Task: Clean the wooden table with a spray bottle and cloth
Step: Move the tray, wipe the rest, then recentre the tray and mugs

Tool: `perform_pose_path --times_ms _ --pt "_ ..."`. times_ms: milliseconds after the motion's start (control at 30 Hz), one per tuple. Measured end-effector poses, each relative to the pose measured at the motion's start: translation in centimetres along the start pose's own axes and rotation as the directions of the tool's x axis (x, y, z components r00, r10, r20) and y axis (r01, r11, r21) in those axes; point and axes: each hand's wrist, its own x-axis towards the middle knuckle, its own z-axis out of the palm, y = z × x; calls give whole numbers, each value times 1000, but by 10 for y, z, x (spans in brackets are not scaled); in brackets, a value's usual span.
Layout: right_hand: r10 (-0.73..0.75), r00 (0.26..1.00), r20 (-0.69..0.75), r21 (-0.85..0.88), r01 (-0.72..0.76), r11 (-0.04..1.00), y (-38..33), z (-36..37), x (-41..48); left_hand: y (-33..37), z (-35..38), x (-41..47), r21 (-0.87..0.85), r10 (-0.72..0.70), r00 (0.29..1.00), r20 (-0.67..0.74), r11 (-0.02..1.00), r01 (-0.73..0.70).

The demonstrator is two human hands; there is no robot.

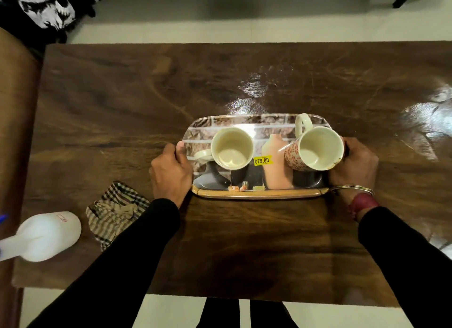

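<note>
A dark wooden table fills the view. In its middle is a patterned tray carrying two cream mugs, one on the left and one with a red floral outside on the right. My left hand grips the tray's left edge, thumb over the rim. My right hand grips the right edge. A crumpled checked cloth lies at the front left of the table. A white spray bottle stands left of the cloth, near the table's left edge.
Wet, shiny patches show beyond the tray and at the table's right side. A brown seat edge borders the table on the left. Dark printed fabric lies at the far left on the pale floor.
</note>
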Motion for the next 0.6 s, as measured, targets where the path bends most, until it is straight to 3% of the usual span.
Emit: perform_pose_path --times_ms 133,267,333,433,533,600 --pt "36 994 -102 86 -27 996 -29 -29 -9 9 -26 -5 -44 37 997 -62 998 -40" --pt "-172 985 15 241 164 957 -63 -63 -23 37 -55 -22 -278 347 938 1 901 -333" --pt "-276 957 92 231 249 940 -75 -67 -35 46 -57 -33 -324 462 881 107 853 -408" --pt "-306 939 159 154 282 947 -79 -61 -45 57 -50 -40 -211 536 813 228 842 -496" --pt "-266 950 162 110 251 962 -80 -53 -48 66 -48 -36 -194 584 790 184 810 -554" --pt "-247 958 147 102 234 967 -83 -50 -48 71 -49 -29 -240 552 824 129 823 -514"
